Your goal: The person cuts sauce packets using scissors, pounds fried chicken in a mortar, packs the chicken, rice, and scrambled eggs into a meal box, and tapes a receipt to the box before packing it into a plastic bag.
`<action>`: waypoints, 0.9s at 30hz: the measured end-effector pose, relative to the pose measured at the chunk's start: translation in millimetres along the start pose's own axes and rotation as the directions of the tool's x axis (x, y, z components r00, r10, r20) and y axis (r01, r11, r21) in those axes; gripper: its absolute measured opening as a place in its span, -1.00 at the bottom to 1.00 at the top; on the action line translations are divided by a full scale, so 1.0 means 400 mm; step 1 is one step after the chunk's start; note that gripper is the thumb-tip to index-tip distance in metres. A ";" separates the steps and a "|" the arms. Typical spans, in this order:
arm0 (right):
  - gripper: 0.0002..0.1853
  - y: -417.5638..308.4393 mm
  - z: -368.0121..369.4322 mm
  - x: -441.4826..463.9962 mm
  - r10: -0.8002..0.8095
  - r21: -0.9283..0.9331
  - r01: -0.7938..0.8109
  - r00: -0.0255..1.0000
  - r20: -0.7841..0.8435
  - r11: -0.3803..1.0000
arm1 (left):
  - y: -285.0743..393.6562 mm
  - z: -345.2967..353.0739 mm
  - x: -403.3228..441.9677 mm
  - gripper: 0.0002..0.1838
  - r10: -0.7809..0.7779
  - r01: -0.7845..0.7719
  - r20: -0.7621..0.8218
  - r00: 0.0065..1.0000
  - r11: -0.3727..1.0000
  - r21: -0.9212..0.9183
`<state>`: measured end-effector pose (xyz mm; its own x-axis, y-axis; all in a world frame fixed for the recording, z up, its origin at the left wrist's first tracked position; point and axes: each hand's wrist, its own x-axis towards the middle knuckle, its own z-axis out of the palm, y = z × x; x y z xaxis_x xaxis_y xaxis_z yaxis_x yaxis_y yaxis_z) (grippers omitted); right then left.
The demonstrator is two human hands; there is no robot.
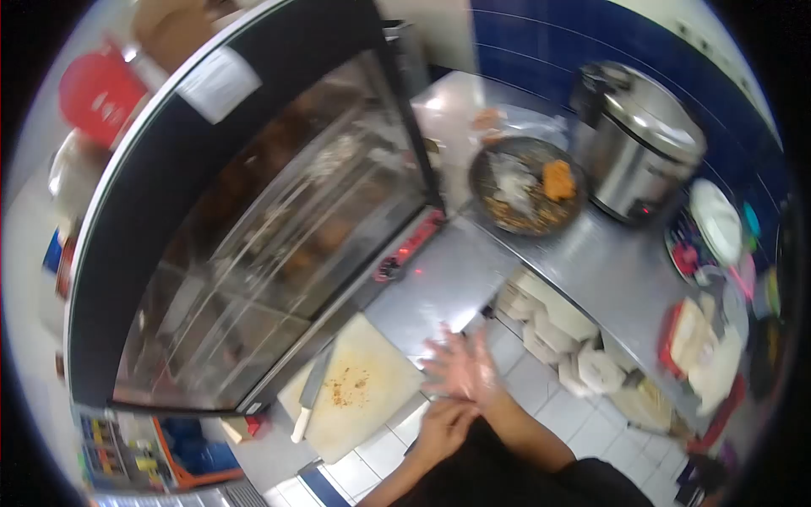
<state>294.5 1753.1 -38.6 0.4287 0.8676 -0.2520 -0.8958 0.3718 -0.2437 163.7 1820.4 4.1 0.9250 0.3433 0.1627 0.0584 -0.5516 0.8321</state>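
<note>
My right hand (460, 367) is held up with its fingers spread; a thin, clear, shiny layer like a plastic glove covers it. Below it, my left hand (448, 427) has its fingers pinched together at the right wrist, by the edge of that clear layer. To the left of both hands lies a cutting board (384, 363) with brown crumbs (348, 387) on it. A knife (315, 380) with a white handle rests along the board's left side.
A glass-fronted display cabinet (279, 245) stands at the left. On the steel counter (608, 279) are a pan of food (528, 186), a steel cooker (638, 144), and a red-edged container (680, 338). Paper containers (549, 325) sit beneath the counter.
</note>
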 end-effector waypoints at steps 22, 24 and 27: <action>-0.64 -1.215 -0.023 0.353 -0.429 -0.198 -0.411 0.901 0.057 -0.890 | 0.054 0.118 0.612 -0.69 -0.198 0.221 0.314 0.929 0.974 -0.040; -0.56 -1.266 -0.046 0.429 -0.376 -0.180 -0.401 0.913 -0.160 -0.898 | 0.068 0.127 0.625 -0.69 -0.295 0.307 0.202 0.934 0.951 -0.032; -0.41 -1.326 -0.084 0.512 -0.260 -0.122 -0.356 0.840 -0.476 -0.927 | 0.089 0.176 0.647 -0.69 -0.369 0.370 0.034 0.929 0.925 -0.083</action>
<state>861.6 1722.6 7.6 0.6488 0.4753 -0.5943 0.6919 -0.6935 0.2007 431.6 1836.3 38.6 0.8504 0.4967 -0.1737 0.3656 -0.3202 0.8740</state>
